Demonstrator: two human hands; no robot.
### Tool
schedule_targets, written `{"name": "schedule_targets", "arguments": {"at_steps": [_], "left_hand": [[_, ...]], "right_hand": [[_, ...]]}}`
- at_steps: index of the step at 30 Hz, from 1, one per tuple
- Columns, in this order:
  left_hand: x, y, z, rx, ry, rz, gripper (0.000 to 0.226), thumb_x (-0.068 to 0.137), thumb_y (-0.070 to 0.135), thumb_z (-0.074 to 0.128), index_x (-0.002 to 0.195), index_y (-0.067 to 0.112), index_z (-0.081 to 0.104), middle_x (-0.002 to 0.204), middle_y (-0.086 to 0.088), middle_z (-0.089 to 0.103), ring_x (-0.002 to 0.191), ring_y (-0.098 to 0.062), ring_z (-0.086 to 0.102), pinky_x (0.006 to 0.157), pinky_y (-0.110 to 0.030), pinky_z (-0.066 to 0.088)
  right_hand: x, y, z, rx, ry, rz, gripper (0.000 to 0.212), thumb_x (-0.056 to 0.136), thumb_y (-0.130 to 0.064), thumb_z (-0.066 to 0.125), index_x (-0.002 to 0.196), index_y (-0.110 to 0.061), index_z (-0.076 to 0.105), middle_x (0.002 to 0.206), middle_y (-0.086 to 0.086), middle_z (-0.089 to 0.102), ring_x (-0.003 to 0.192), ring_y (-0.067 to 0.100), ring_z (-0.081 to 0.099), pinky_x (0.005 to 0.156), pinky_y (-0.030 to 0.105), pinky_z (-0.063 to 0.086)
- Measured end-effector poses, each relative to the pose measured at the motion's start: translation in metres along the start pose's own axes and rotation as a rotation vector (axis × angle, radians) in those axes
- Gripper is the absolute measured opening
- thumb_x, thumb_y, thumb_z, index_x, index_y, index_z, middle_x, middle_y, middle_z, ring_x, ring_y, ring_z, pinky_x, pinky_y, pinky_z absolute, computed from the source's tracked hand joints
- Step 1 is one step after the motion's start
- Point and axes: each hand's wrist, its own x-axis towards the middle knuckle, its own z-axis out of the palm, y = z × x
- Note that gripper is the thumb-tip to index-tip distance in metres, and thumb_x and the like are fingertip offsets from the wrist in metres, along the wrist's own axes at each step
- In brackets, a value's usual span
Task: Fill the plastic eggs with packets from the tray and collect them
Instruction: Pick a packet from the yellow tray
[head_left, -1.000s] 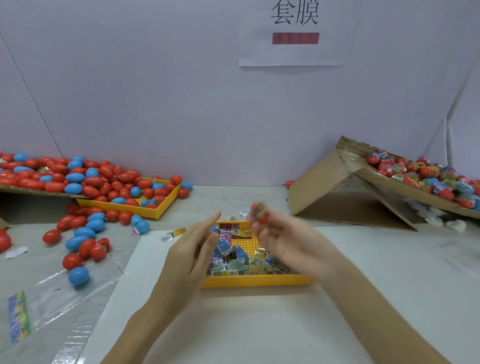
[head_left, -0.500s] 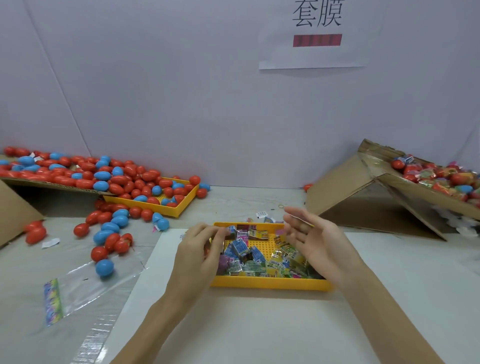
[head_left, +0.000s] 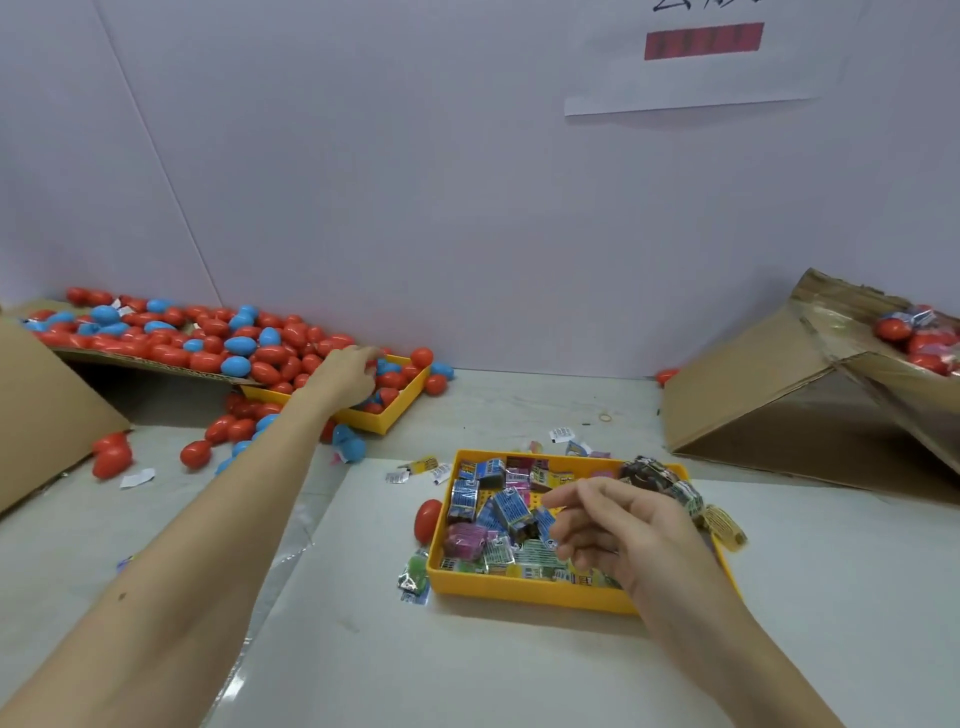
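A yellow tray in front of me holds several small colourful packets. My right hand hovers over its right half, fingers loosely curled and holding nothing. One red plastic egg lies against the tray's left wall. My left hand reaches far left into a second yellow tray full of red and blue eggs. Its fingers curl down onto a red egg, and the grip is hidden. More eggs are heaped on a cardboard ramp behind it.
Loose eggs and stray packets lie on the table around both trays. At the right, a cardboard ramp carries wrapped eggs. A cardboard flap stands at the far left. A white wall closes the back.
My left hand has left the packet tray and stretched out to the egg tray at the far left. My right hand has lowered over the packets. The view has turned left.
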Motion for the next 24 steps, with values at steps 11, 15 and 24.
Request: {"name": "schedule_targets", "arguments": {"at_steps": [11, 15, 24], "left_hand": [[-0.014, -0.018, 0.008, -0.215, 0.327, -0.071, 0.029, 0.097, 0.019, 0.069, 0.114, -0.003, 0.063, 0.115, -0.024, 0.062, 0.110, -0.038, 0.058, 0.092, -0.045, 0.045], [-0.017, -0.023, 0.004, -0.016, 0.016, 0.067, 0.045, 0.109, 0.034, 0.046, 0.148, 0.013, 0.052, 0.150, -0.016, 0.053, 0.138, -0.036, 0.047, 0.113, -0.047, 0.035], [-0.002, -0.022, 0.013, 0.080, -0.164, -0.134, 0.053, 0.110, 0.047, 0.026, 0.155, 0.021, 0.036, 0.158, -0.020, 0.034, 0.145, -0.045, 0.030, 0.118, -0.054, 0.023]], "right_hand": [[-0.002, 0.008, -0.003, -0.789, 0.080, -0.349, 0.026, 0.105, -0.034, 0.050, 0.100, -0.029, 0.075, 0.101, -0.019, 0.071, 0.097, 0.004, 0.065, 0.077, 0.020, 0.052], [0.000, 0.015, -0.002, -1.174, -0.201, -0.238, 0.059, 0.097, -0.063, 0.019, 0.137, -0.045, 0.060, 0.159, -0.023, 0.034, 0.149, -0.004, 0.018, 0.121, 0.027, 0.018], [0.003, 0.013, -0.011, -1.193, -0.030, -0.242, 0.058, 0.101, -0.056, 0.026, 0.127, -0.029, 0.071, 0.133, -0.018, 0.060, 0.132, 0.000, 0.044, 0.108, 0.022, 0.032]]}}
